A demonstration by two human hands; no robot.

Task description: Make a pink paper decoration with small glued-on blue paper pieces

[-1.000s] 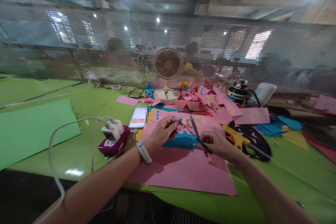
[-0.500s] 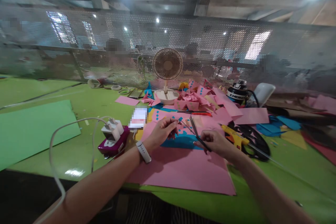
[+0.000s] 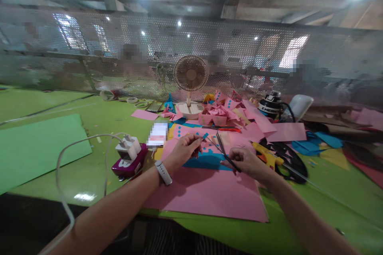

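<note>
Between the thumb and fingers of my left hand (image 3: 191,146) is a tiny blue paper piece (image 3: 205,136). My right hand (image 3: 241,160) is wrapped round black-handled scissors (image 3: 222,145), their blades apart and pointing up and left toward that piece. Below both hands lies a strip of blue paper (image 3: 206,161) with small blue bits near its upper edge. It rests on a large pink paper sheet (image 3: 209,197). Behind the hands, pink paper with blue squares (image 3: 178,131) stuck on it is partly hidden.
A purple power strip (image 3: 130,163) with white chargers and a cable stands at left, beside a phone (image 3: 158,134). A fan (image 3: 190,73) and pink paper scraps (image 3: 220,110) are behind. At right lie a yellow glue gun (image 3: 267,155) and a black bottle (image 3: 271,104).
Both hands stay almost in place. The blue piece at my left fingertips has tilted slightly, and the scissors have barely shifted.
</note>
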